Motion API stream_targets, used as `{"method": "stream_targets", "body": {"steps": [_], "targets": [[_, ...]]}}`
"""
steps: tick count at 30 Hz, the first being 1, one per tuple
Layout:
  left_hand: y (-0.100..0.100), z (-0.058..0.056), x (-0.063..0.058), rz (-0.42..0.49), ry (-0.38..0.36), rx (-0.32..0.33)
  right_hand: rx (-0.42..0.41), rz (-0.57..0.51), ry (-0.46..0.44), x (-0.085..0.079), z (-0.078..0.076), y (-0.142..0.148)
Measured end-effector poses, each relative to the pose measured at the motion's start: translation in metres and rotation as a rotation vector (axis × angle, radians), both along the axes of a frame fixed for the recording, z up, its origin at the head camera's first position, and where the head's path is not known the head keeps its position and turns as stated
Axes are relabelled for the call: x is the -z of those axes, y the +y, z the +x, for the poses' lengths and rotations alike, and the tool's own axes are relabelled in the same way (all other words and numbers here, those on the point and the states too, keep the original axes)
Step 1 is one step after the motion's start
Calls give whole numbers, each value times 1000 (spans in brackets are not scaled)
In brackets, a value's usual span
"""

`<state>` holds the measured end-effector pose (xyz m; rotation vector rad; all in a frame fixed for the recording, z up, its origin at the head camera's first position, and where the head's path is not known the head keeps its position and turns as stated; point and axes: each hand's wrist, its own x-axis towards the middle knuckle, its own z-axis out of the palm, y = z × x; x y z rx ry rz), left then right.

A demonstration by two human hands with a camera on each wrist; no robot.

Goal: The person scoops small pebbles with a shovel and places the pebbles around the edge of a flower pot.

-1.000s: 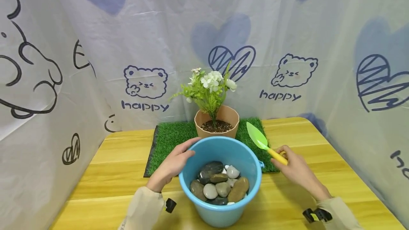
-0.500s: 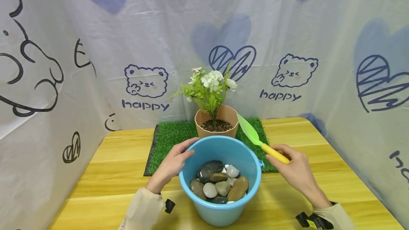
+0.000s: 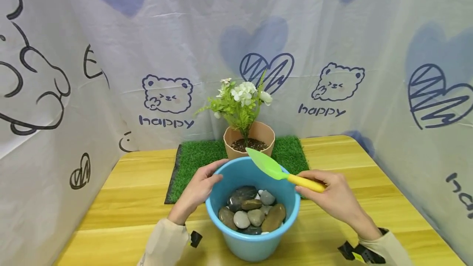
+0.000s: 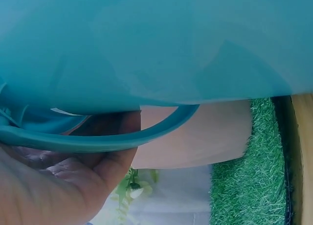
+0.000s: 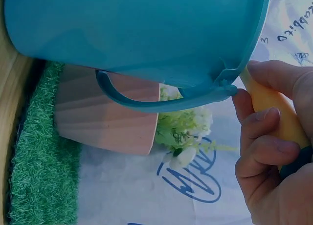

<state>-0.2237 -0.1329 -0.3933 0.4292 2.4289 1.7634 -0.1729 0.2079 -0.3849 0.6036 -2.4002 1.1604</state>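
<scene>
A light blue bucket (image 3: 251, 247) stands at the front of the table with several smooth stones (image 3: 256, 217) inside, grey, brown, black and white. My left hand (image 3: 200, 190) grips its left rim, thumb over the edge. In the left wrist view the bucket's hanging handle (image 4: 102, 143) crosses in front of those fingers. My right hand (image 3: 334, 194) holds a small garden trowel by its yellow grip (image 5: 276, 112), fingers curled round it. The trowel's green blade (image 3: 265, 163) points left over the back of the bucket's opening, above the stones.
Behind the bucket, a peach flowerpot (image 3: 230, 138) with soil and a white-flowered plant (image 3: 242, 99) stands on a green turf mat (image 3: 199, 153). The wooden table (image 3: 122, 204) carries everything. A printed cloth (image 3: 207, 24) hangs behind and at both sides.
My right hand has moved left, swinging the trowel from beside the bucket to over its opening. The left hand and the bucket have stayed in place.
</scene>
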Motion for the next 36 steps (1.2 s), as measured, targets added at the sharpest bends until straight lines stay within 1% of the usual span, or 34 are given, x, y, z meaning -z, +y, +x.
{"method": "stream_targets", "body": {"steps": [4,11,14,16,21,25,29,33,36], "targets": [[1,-1,0,6,2,-7,-7,27,-21,-1,-1,0],[-1,-2,2,24,-10,-19,-54,106,-9,-7,-6,0],[-1,-4,2,25,-17,-10,-85,112,-45,-10,-7,1],[-1,-5,1,24,-15,-3,-91,109,-84,-14,-8,2],[-1,-6,-2,29,-19,-4,-68,143,-141,-21,-8,2],[0,-3,0,37,-36,-12,-62,161,-165,-20,-6,2],[1,-1,2,40,-43,-15,-68,133,-152,-15,-3,2],[1,0,2,38,-43,-22,-78,111,-85,-12,-2,3],[1,-2,1,39,-34,-22,-86,109,-58,-13,-4,3]]}}
